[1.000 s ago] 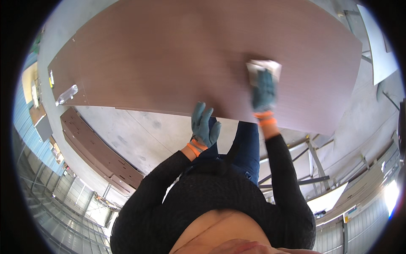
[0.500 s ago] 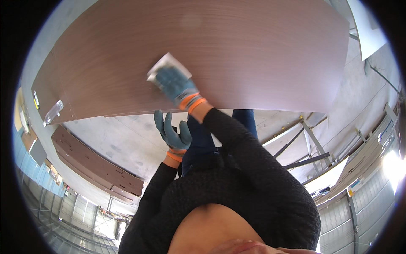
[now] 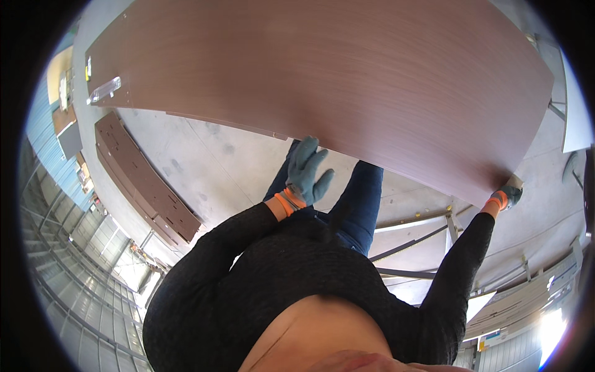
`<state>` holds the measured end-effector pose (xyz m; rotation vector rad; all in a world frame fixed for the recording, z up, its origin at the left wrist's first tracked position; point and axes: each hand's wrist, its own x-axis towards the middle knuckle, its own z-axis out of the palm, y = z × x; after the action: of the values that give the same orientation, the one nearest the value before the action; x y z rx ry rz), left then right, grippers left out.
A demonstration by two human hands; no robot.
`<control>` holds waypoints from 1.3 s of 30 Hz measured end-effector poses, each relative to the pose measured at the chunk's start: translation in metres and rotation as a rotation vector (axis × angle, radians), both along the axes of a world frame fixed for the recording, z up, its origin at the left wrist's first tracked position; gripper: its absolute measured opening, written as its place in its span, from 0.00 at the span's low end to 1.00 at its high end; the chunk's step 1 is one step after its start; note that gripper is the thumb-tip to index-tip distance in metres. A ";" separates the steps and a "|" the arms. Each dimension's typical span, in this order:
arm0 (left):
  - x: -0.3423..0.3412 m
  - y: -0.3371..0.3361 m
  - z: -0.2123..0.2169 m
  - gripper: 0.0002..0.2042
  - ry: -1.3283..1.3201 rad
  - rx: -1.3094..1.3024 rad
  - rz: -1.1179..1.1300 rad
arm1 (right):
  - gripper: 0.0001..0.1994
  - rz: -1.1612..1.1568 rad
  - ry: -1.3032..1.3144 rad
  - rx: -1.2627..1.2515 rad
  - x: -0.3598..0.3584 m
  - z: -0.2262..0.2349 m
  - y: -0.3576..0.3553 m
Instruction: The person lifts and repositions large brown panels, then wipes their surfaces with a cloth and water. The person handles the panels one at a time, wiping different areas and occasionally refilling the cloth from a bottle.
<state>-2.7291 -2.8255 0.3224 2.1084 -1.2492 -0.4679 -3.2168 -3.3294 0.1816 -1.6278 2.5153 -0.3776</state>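
Note:
A large brown wood-grain panel [image 3: 347,80] spreads across the upper view. My right hand [image 3: 511,194], in a grey-blue glove with an orange cuff, is stretched out to the panel's right near corner. It grips a pale folded cloth [image 3: 517,181], of which only a small edge shows past the fingers. My left hand [image 3: 305,170], gloved the same way, is at the panel's near edge in front of my legs. Its fingers are apart and hold nothing; whether the fingertips touch the panel edge I cannot tell.
A clear plastic bottle [image 3: 105,90] lies on the panel's left end, close to a small yellow-and-white item [image 3: 88,68]. Brown boards [image 3: 139,180] are stacked at the lower left. Metal frame bars [image 3: 412,242] stand below the panel's right part. A white panel [image 3: 575,102] is at the far right.
My right hand has swept the cloth from the panel's middle to its right near corner. My left hand has moved right and up to the near edge. The whole view has turned somewhat.

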 end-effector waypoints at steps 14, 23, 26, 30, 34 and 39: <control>0.058 0.062 0.022 0.21 0.069 -0.187 0.182 | 0.18 0.973 0.038 -0.200 0.472 -0.004 0.183; 0.153 0.154 0.078 0.19 -0.055 -0.234 0.451 | 0.17 2.135 -0.076 0.290 0.757 0.026 0.611; 0.168 0.176 0.096 0.17 -0.076 -0.176 0.534 | 0.13 2.007 -0.611 0.972 0.743 0.024 0.704; 0.208 0.188 0.101 0.22 -0.246 -0.285 0.638 | 0.11 1.779 -0.732 0.858 0.771 0.049 0.694; 0.243 0.207 0.094 0.23 -0.345 -0.278 0.754 | 0.11 1.724 -1.191 0.270 0.854 0.136 0.606; 0.308 0.183 0.053 0.23 -0.404 -0.154 0.803 | 0.20 2.294 -0.412 -0.076 0.886 0.076 0.550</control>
<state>-2.4207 -2.6426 0.3757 2.4021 -0.5006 0.4075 -2.3311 -2.7789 0.2579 -2.5662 -0.4689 -0.2882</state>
